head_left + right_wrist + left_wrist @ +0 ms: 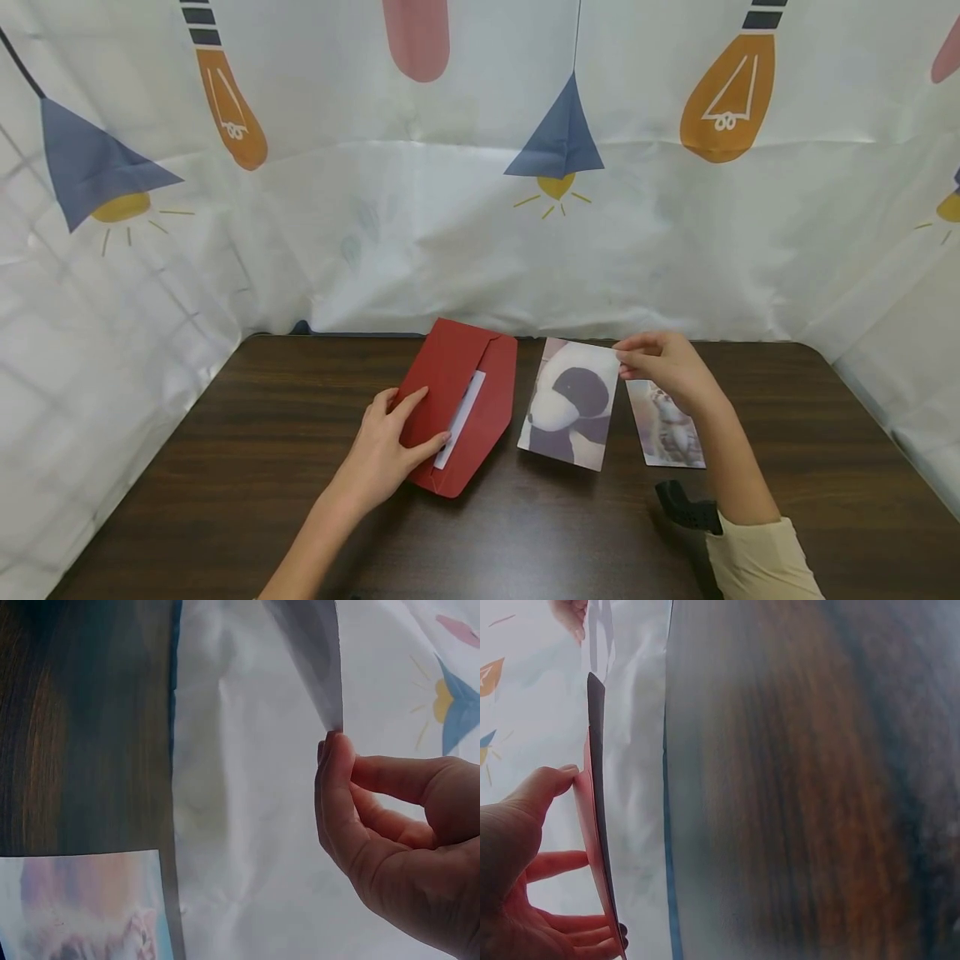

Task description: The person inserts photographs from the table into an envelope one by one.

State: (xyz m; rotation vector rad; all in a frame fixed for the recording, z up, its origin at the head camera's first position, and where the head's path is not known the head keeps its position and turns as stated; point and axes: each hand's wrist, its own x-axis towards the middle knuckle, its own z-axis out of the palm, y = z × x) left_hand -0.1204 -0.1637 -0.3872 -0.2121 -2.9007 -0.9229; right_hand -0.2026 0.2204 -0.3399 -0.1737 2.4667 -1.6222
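Hands apart: left hand grips the red envelope, seemingly steadying it; right hand pinches a photo by its far right corner, probably leaving its picture uncovered.

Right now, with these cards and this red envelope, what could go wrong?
The rectangular card printed with a black-and-white plush animal is pinched near one corner by the right hand, so it might slip or swing. The left hand holds the red paper envelope, flap open, with a white paper piece showing; tilting it could let that piece slide out.
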